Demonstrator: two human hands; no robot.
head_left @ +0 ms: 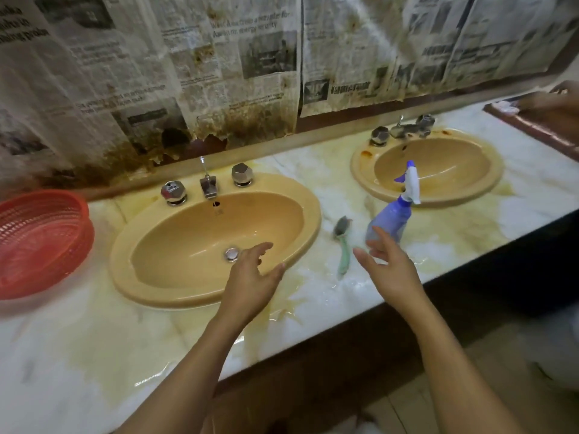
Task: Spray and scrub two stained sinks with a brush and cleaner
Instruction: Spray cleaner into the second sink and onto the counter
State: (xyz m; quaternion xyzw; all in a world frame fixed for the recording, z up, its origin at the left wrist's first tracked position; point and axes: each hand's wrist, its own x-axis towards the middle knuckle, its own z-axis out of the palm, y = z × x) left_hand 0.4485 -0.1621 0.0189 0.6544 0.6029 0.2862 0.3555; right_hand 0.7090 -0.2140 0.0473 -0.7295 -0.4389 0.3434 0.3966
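The left hand [250, 274] is hovering over the front rim of the near sink [313, 214], the right hand [388, 270] close by the spray bottle [390, 220], both with fingers [263, 247] spread and holding nothing. The brush [343, 242] is lying on the desk [94, 339] between that sink and the bottle.

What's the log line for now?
left hand open over tan oval sink | right hand open near purple spray bottle | green-handled brush lying on marble counter

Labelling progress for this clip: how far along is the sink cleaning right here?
Done: unclear; the counter looks wet, the near sink fairly clean. In hand: nothing; left hand and right hand are open, spray bottle and brush sit on the counter between the sinks. Left: far sink rim shows orange stains.
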